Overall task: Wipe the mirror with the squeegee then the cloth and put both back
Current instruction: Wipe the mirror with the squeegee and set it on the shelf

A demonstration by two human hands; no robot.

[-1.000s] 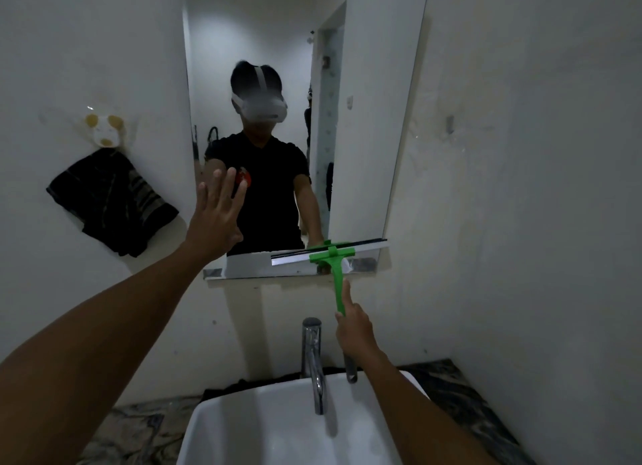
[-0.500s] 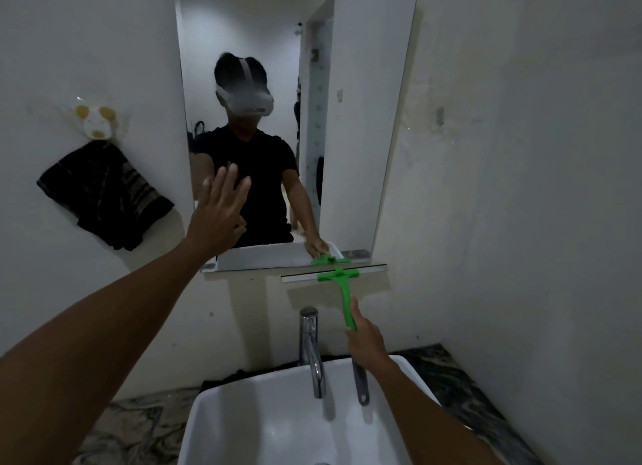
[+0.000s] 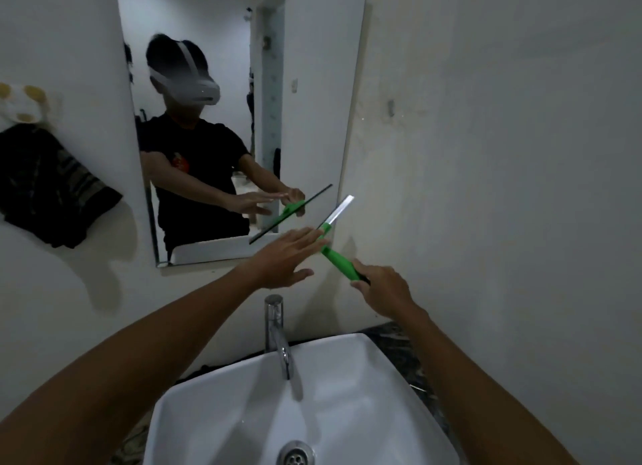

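Note:
A tall mirror (image 3: 305,65) hangs on the white wall above the sink. My right hand (image 3: 384,287) grips the green handle of the squeegee (image 3: 338,259), held off the glass and tilted, its blade end pointing up and right. My left hand (image 3: 286,259) is flat with fingers spread, its fingertips at the squeegee's head where handle meets blade. A dark striped cloth (image 3: 48,186) hangs from a wall hook (image 3: 21,105) left of the mirror.
A white basin (image 3: 215,419) with a chrome tap (image 3: 276,329) sits directly below my arms on a dark marbled counter (image 3: 399,346). The right wall stands close by. The mirror reflects a person in a headset.
The squeegee has come off the mirror's lower edge and tilted diagonally. My left hand has left the mirror's left side and moved right to the squeegee's head. The view tipped down.

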